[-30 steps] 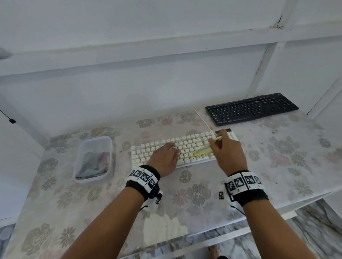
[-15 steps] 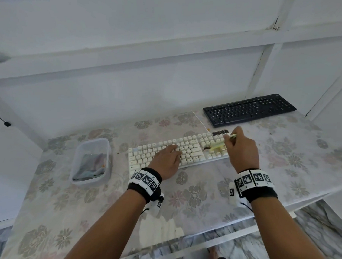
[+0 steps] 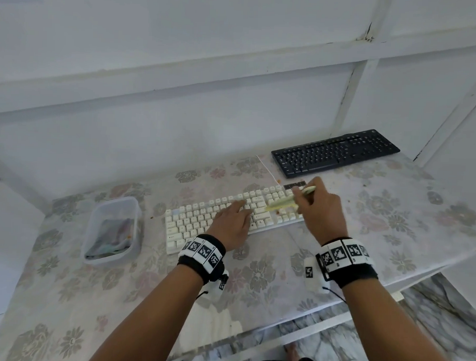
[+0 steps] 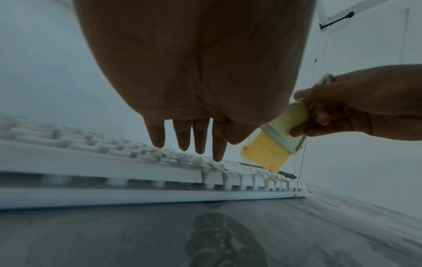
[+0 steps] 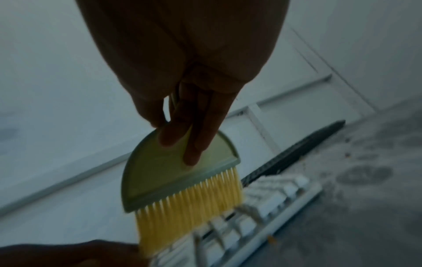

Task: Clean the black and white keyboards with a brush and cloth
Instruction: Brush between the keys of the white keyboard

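The white keyboard [image 3: 202, 219] lies slantwise mid-table; it shows low in the left wrist view [image 4: 91, 173] and the right wrist view [image 5: 262, 213]. My left hand [image 3: 234, 218] rests flat on its middle keys, fingers straight [image 4: 189, 142]. My right hand [image 3: 319, 208] grips a pale green brush [image 3: 287, 200] with yellow bristles [image 5: 189, 215] [image 4: 266, 153] over the keyboard's right part. Its bristles point down at the keys. The black keyboard [image 3: 336, 152] lies at the back right, untouched.
A clear plastic tub [image 3: 112, 229] holding a folded cloth [image 3: 110, 237] stands left of the white keyboard. The table wears a floral cover [image 3: 254, 276]. White walls close in behind and at the right. Small orange crumbs [image 5: 271, 240] lie by the keyboard's front edge.
The right hand with the brush swept right along the white keyboard, then came back slightly left. The left hand slid a little right along the keys.
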